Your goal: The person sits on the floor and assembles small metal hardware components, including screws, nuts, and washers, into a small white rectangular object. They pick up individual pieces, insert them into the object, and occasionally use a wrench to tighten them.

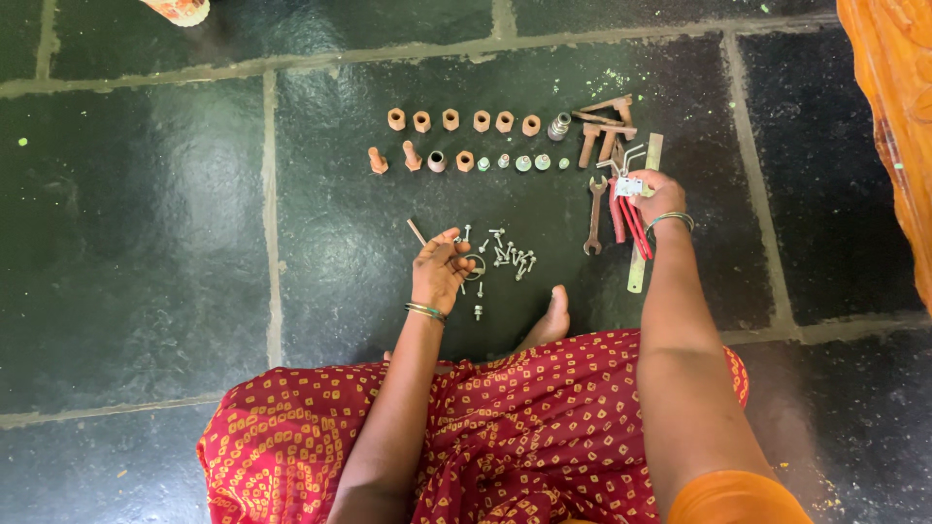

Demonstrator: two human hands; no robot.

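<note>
Loosely curled, the left hand (439, 267) hovers palm-up just above the dark stone floor (146, 243), its grip half closed around something small; what it pinches is too small to tell. A thin rust-coloured rod (416, 232) lies just beyond its fingertips, and a metal ring (476, 268) rests on the floor beside the fingers. To the right of that hand, a scatter of small silver screws (510, 254) lies loose on the floor, with one more screw (478, 311) nearer the person's bare foot (549, 320).

Farther from the person, two rows of parts are laid out. The far row holds rusty hex nuts (463, 120) ending in a grey metal socket (558, 126); the near row starts with two rusty bolts (393, 158) and runs on to small pale round pieces (522, 163).

Right of the rows sits a pile of rusty hammers-like tools (604, 128), their exact kind unclear. An open-ended spanner (593, 215) lies lengthwise below the pile, near the right hand. A flat metal ruler (644, 218) lies under that hand.

At the right, the right hand (656, 199) has its grip closed on a red-handled tool (629, 215) with a white tag, the handles pointing back toward the person. An orange cloth (893, 116) hangs in at the far right edge.
</note>
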